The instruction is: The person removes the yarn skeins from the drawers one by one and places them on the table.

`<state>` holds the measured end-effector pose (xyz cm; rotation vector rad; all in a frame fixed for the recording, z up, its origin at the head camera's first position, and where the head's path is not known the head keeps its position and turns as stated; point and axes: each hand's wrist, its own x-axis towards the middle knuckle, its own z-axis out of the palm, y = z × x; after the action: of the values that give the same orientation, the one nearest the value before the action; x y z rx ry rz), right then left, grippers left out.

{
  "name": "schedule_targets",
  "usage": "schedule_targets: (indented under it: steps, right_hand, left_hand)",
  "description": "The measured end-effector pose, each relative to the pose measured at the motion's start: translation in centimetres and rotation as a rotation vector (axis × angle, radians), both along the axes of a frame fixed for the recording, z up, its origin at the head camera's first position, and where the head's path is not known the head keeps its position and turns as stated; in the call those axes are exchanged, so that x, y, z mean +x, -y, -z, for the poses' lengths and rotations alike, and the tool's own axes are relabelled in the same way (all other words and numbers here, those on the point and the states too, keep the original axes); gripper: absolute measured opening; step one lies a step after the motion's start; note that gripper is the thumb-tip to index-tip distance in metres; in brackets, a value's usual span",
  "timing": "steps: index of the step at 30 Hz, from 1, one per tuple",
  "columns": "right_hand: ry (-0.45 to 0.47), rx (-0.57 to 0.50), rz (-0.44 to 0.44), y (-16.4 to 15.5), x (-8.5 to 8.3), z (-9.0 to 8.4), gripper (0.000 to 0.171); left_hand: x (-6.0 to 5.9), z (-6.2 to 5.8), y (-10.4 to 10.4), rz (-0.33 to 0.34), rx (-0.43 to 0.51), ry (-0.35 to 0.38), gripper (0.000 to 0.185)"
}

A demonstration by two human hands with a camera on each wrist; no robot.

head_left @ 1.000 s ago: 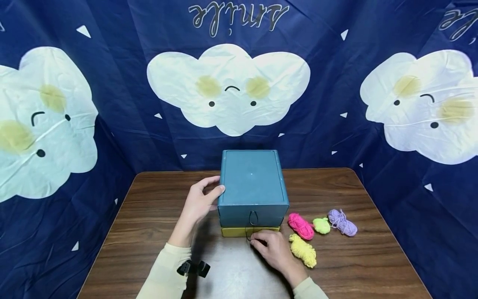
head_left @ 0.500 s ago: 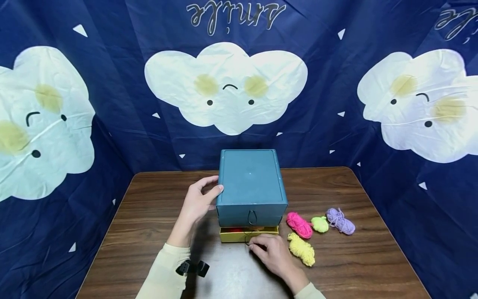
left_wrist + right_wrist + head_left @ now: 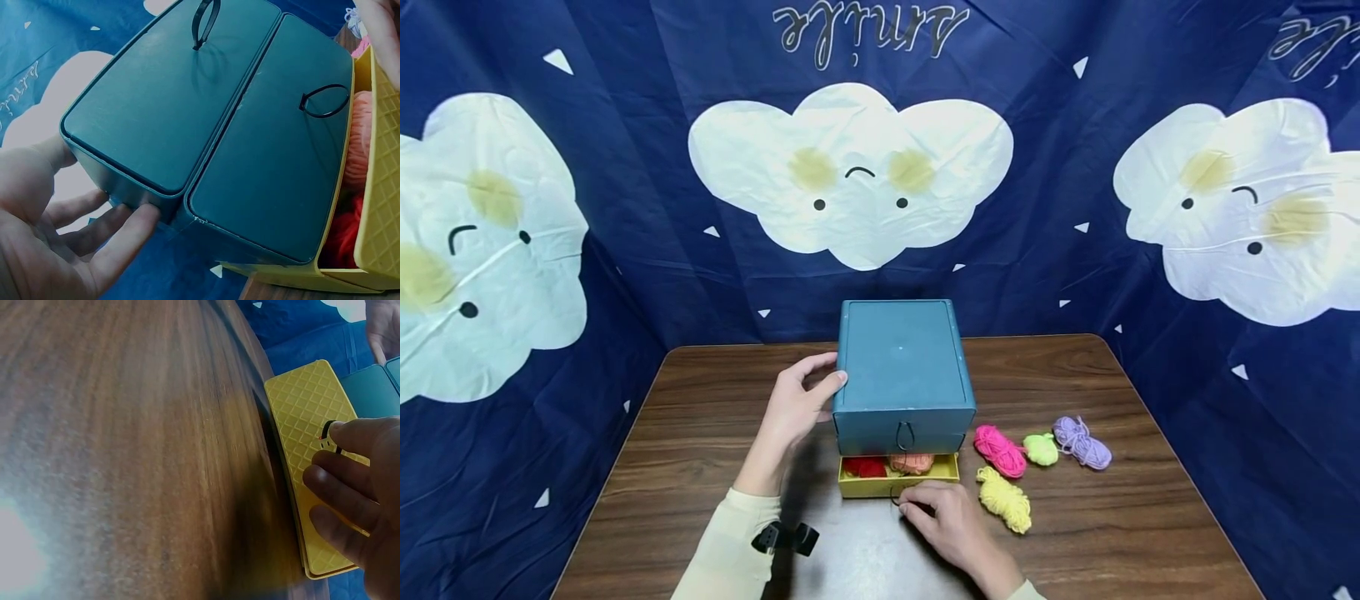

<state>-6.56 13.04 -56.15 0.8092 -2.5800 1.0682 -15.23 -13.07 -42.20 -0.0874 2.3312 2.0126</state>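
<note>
Head view shows my left hand [image 3: 796, 407] resting flat on the left side of the teal box [image 3: 902, 367], fingers mostly straight, thumb near the top edge. It only steadies the box; it grips nothing. The box sits in the middle of the tabletop [image 3: 700, 433], closer to the back edge.

My right hand [image 3: 943, 521] is at the front of the yellow drawer [image 3: 897, 486], the bottom one of the box. Its fingers are curled and pinch the little black loop [image 3: 329, 430] on the drawer front. The drawer is out a small way. Inside I can see red yarn [image 3: 865, 467] and orange yarn [image 3: 912, 462].

I think the drawer is light and made of thin, stiff plastic. It may slide easily, and the whole box could slide too, so a hand on the side helps. The loop is small and thin, so the best hold is a pinch right on it, pulling straight toward the front edge.

Toward the right edge of the tabletop, just beside the box, lie pink yarn [image 3: 1000, 451], green yarn [image 3: 1042, 449], purple yarn [image 3: 1082, 443] and yellow yarn [image 3: 1005, 498]. They look soft and very light. The yellow one is right next to my right hand, not touching it.
</note>
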Motion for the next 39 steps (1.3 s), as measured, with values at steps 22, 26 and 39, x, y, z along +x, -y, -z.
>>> schedule_targets:
  steps: [22, 26, 39]
  right_hand:
    - [-0.080, -0.018, -0.037, -0.3, 2.2, 1.0, 0.013]
    - [-0.072, -0.005, -0.044, -0.4, 2.5, 1.0, 0.011]
    - [-0.071, -0.049, -0.096, -0.3, 3.3, 1.3, 0.006]
  left_hand:
    - [-0.2, -0.1, 0.0, -0.003, -0.006, -0.014, 0.047]
    - [-0.2, 0.0, 0.0, -0.004, -0.012, -0.014, 0.047]
    - [-0.1, 0.2, 0.0, -0.003, -0.026, -0.023, 0.047]
